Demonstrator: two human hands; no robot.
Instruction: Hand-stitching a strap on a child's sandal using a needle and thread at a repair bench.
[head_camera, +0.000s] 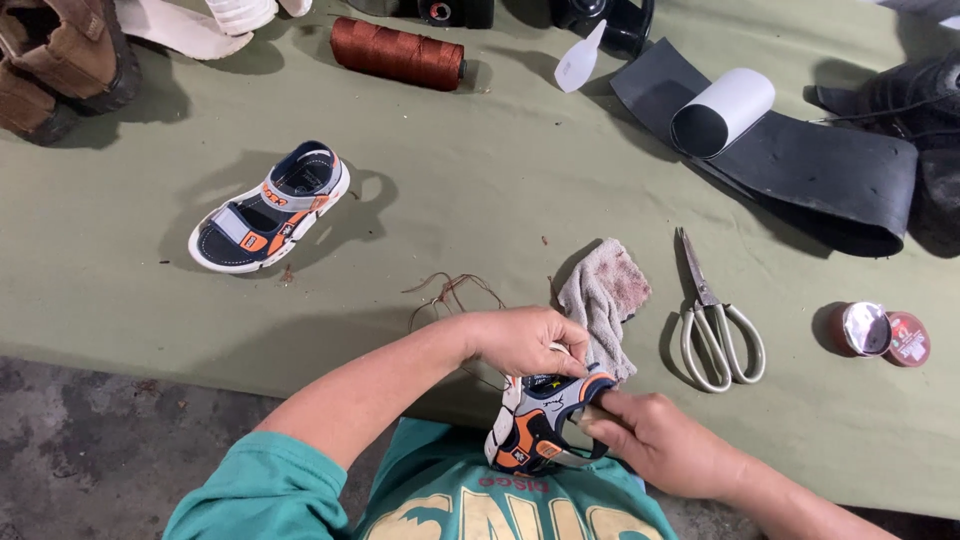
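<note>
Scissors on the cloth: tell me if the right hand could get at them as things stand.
Probably yes. The scissors lie bare just beyond the right hand, nothing between them; but that hand grips a small sandal along with the left hand.

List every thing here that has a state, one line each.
Left hand: gripping the held sandal.
Right hand: gripping the same sandal.
Held sandal: off the cloth, tipped on its side.
Second sandal: lying upright, untouched.
Scissors: shut.
Small tin: lid off, beside it.
</note>
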